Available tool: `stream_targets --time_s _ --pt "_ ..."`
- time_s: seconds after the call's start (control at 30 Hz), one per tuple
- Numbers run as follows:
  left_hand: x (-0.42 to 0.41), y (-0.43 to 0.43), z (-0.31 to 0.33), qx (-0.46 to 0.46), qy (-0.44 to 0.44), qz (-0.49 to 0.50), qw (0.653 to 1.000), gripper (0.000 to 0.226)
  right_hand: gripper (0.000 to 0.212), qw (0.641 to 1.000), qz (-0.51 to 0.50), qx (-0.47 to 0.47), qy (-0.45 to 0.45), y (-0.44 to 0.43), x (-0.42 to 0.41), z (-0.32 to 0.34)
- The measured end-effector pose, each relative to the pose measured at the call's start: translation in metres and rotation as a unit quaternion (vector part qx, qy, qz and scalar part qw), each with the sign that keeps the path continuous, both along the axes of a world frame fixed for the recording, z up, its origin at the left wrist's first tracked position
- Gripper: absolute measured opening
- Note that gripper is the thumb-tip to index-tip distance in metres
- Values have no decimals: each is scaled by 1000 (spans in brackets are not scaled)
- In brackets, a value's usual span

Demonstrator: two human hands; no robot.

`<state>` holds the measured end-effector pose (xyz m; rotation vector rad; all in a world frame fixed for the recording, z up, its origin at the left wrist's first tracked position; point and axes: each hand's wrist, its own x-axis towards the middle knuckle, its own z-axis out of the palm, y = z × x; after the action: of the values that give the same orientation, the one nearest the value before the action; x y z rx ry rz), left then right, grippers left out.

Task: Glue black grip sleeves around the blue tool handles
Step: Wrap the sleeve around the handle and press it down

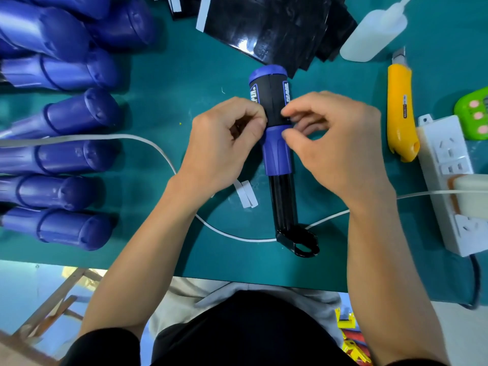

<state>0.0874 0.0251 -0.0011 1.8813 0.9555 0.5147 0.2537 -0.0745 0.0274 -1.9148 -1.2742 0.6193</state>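
Where the green mat [184,75] is bare near the table's middle, a blue tool handle [278,151] is laid flat with its long axis running almost straight away from the person. Its rounded cap end is pointed away, while the black shaft [284,202] and the hooked tip [301,241] are pointed back toward the table's near edge. A black grip sleeve [272,101] is wrapped round the far half of the handle, with printed labels seen on both flanks. The handle is held from opposite sides at the sleeve's lower edge, so most of the sleeve lies beyond the fingers and the bare blue collar and shaft lie nearer the person. The left hand [219,151] is curled, its fingertips pinched against the sleeve's left edge. The right hand [340,149] is curled too, its forefinger set on the sleeve and its thumb on the blue collar just below. More blue handles [66,154] are ranged at the left. A stack of black sleeves [277,27], a glue bottle [369,35] and a yellow utility knife [400,112] are seen beyond and to the right.
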Motion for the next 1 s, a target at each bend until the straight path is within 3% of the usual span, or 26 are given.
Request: stream_targets --time_s 0.17,0.33,0.47,0.63,0.9,1.0 --pt "12 -6 -1 -89 -23 103 990 17 7 994 -61 -30 84 8 2 -12" --pt "12 1 -5 -133 -26 131 982 31 17 989 -72 -47 122 12 3 -20" --pt "10 10 -2 -140 -50 89 985 42 20 987 -75 -48 134 13 5 -22" --pt "8 17 -4 -126 -79 2 989 32 21 989 -72 -43 123 15 0 -21" --pt "6 23 -12 -192 -90 -26 977 32 28 986 -72 -64 135 13 -1 -24" --pt "8 23 -11 -173 -97 -27 980 34 28 986 -60 -69 141 14 0 -23"
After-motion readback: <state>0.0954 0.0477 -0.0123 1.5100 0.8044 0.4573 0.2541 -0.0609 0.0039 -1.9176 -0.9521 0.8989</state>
